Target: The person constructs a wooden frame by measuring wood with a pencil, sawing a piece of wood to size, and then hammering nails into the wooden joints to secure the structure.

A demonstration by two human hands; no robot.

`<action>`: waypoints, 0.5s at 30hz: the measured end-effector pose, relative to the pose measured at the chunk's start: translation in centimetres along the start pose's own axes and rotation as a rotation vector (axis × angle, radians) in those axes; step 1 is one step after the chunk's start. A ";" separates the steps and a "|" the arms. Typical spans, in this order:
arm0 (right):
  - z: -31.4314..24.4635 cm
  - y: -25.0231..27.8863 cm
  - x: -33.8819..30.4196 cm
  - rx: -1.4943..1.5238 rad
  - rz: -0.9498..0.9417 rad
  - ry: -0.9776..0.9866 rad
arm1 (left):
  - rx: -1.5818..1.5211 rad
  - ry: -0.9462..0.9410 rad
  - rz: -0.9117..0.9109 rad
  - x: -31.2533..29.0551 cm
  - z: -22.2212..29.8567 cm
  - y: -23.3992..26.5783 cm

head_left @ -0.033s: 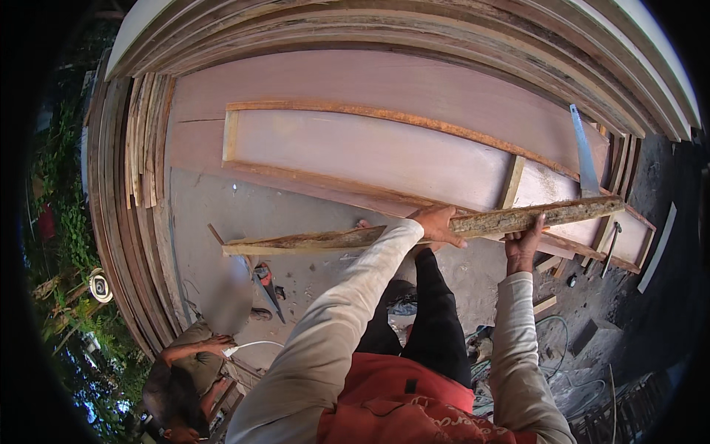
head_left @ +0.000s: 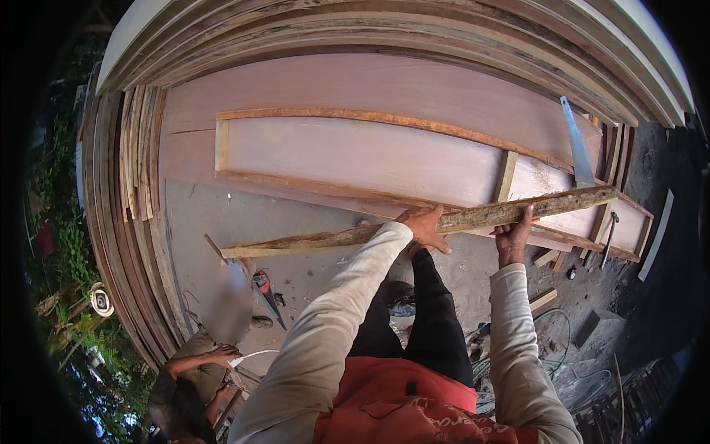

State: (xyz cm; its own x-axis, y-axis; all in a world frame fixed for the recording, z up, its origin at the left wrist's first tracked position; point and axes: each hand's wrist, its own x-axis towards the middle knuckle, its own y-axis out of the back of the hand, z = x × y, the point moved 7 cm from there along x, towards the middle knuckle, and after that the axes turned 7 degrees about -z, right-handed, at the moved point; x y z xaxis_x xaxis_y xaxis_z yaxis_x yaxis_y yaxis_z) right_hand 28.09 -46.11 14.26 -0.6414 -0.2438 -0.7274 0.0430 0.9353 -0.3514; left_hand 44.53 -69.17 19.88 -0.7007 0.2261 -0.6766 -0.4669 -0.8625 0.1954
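A long rough plank [head_left: 503,214] with a bark-like edge lies across in front of me, tilted up toward the right. My left hand [head_left: 425,227] grips it near its middle, thumb apart from the fingers. Farther right, my right hand [head_left: 514,238] is closed on its near edge, palm partly underneath. A small orange thing, too small to name, shows beside the right fingers. Beyond the plank is a long wooden frame [head_left: 384,120] with crosspieces, on a pinkish sheet [head_left: 296,81]. A handsaw [head_left: 575,140] rests across the frame's right part, and a hammer [head_left: 611,238] leans at its near edge.
Stacked boards line the far side [head_left: 370,33] and left side [head_left: 111,214]. At lower left a co-worker [head_left: 185,381] sits holding a white cord. Close by lies a red-handled saw [head_left: 268,292]. A hose [head_left: 555,325], a block [head_left: 597,325] and wood offcuts [head_left: 543,299] lie at right.
The view has shifted slightly, so the plank and both hands appear a little farther left. Both hands keep their grip on the plank.
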 end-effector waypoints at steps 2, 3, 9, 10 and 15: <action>3.5 -1.6 1.6 0.006 0.001 -0.061 | 0.129 0.131 0.054 0.5 -4.3 -1.0; 5.2 -3.6 1.8 0.037 0.003 -0.096 | 0.168 0.208 0.076 0.7 -6.6 -0.2; 9.2 -9.6 5.7 -0.292 0.137 -0.226 | 0.261 0.266 0.179 3.0 -13.7 5.7; 9.1 -9.8 6.6 -0.370 0.163 -0.232 | 0.303 0.262 0.161 3.8 -13.7 6.7; 11.5 -9.2 6.8 -0.452 -0.014 -0.255 | 0.360 0.329 0.195 6.9 -14.3 9.7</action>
State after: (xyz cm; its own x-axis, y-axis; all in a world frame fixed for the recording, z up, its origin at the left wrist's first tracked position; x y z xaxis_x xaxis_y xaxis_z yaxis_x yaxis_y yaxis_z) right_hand 32.15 -59.38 5.75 -0.4300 -0.2592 -0.8648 -0.3360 0.9350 -0.1132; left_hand 42.92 -82.44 6.96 -0.6134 -0.1270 -0.7795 -0.5414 -0.6509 0.5321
